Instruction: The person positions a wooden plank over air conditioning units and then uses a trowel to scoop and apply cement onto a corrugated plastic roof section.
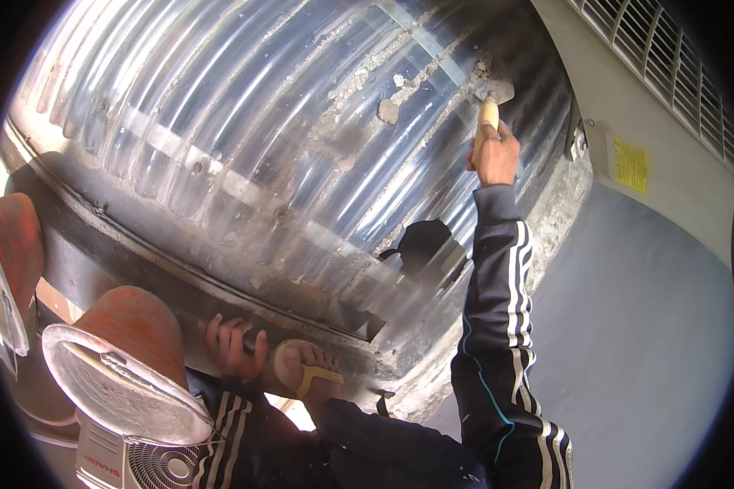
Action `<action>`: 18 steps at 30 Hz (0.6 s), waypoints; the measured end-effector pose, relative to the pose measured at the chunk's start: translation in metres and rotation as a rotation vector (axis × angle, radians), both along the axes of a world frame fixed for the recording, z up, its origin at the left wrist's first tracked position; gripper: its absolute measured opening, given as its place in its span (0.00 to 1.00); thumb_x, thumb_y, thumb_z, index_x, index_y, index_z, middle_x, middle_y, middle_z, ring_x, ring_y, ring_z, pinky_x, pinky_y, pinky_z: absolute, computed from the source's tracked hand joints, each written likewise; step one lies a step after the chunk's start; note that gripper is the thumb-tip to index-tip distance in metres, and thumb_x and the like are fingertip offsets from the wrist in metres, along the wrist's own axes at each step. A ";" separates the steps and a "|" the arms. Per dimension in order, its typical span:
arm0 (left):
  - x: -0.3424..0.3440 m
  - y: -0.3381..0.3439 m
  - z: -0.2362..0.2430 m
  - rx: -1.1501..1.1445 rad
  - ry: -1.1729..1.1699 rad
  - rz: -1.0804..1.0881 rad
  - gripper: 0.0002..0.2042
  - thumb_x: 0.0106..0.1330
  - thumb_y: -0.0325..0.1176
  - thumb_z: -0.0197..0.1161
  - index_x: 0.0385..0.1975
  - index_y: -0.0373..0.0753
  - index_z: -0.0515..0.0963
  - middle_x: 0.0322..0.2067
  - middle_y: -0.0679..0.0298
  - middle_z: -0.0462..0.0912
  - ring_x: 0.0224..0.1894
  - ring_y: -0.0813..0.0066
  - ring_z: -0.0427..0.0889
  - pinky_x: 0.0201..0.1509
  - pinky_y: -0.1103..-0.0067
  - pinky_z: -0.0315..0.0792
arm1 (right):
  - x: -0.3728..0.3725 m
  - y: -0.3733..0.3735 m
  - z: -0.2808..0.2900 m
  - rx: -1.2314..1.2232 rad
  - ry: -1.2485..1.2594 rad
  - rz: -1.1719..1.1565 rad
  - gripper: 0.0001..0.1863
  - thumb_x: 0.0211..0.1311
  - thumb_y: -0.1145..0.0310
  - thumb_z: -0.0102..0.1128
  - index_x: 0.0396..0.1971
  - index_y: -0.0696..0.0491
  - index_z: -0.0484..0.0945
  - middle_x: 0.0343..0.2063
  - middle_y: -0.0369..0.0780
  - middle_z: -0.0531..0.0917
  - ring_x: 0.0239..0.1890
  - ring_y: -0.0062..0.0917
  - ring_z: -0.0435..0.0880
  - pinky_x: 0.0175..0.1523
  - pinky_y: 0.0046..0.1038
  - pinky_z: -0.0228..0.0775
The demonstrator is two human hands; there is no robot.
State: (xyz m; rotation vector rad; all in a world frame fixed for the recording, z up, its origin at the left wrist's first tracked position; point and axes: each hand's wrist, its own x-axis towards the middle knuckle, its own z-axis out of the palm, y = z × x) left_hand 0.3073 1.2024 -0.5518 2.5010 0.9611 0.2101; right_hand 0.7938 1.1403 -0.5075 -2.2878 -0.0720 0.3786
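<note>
My right hand [496, 155] is closed around the pale wooden handle of a small trowel [488, 112]. Its blade touches or hovers just over the shiny corrugated sheet [302, 106], beside clumps of grey mortar [483, 69]. More mortar is smeared along the sheet's grooves, and one loose lump [388, 111] lies left of the trowel. At the lower left, my left hand [235, 346] rests by the dark ledge [257, 314] below the sheet, fingers bent and apart. Nothing shows clearly in it, though its palm is partly hidden.
An orange-red bucket [139, 314] with a crusted whitish rim tilts beside my left arm; another bucket [16, 244] is farther left. Below is an outdoor fan unit [151, 464]. My sandaled foot [306, 367] is near the ledge. A grey wall [628, 326] and louvred unit [669, 147] bound the right.
</note>
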 end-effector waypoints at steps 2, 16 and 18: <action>-0.001 0.001 0.000 0.016 0.007 -0.022 0.11 0.52 0.41 0.64 0.31 0.42 0.79 0.36 0.62 0.80 0.54 0.55 0.71 0.66 0.51 0.53 | -0.019 0.007 -0.007 0.170 0.059 -0.099 0.18 0.65 0.65 0.49 0.48 0.64 0.73 0.18 0.39 0.75 0.14 0.22 0.75 0.16 0.25 0.68; -0.002 -0.002 0.002 0.022 0.043 -0.027 0.11 0.53 0.40 0.63 0.31 0.40 0.78 0.38 0.62 0.79 0.54 0.53 0.70 0.66 0.49 0.53 | -0.007 -0.001 -0.015 -0.097 -0.246 -0.084 0.26 0.61 0.64 0.52 0.57 0.63 0.70 0.28 0.52 0.83 0.18 0.33 0.82 0.24 0.32 0.74; 0.001 -0.003 0.002 0.023 0.038 -0.039 0.11 0.53 0.40 0.63 0.30 0.40 0.78 0.38 0.62 0.79 0.54 0.53 0.70 0.66 0.49 0.52 | 0.008 -0.002 -0.033 -0.120 -0.260 -0.082 0.27 0.61 0.63 0.51 0.58 0.63 0.69 0.29 0.52 0.83 0.19 0.33 0.83 0.24 0.32 0.74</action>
